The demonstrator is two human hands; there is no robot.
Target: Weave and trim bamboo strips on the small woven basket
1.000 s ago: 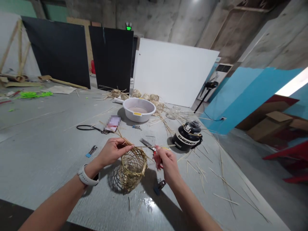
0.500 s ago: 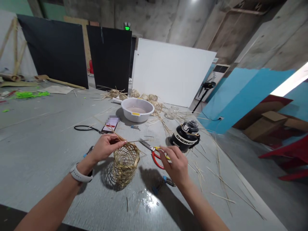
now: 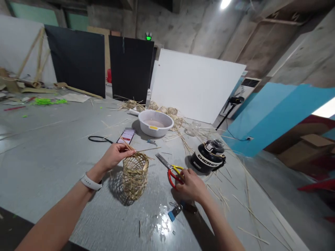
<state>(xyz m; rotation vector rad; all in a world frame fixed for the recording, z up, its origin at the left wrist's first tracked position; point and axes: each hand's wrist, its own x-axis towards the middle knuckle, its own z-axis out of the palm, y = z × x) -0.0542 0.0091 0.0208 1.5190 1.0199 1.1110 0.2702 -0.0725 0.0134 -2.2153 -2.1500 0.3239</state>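
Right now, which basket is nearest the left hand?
The front basket, right at the left hand; the other baskets sit farther off, by the basin.

A ceiling lamp (image 3: 225, 4) glows, glare spots the tabletop (image 3: 110, 226), edges stretch.

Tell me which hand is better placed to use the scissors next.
Probably the right hand: it is at the handle end of the scissors. The left hand pinches strips at the rim of the woven basket, farther from the scissors.
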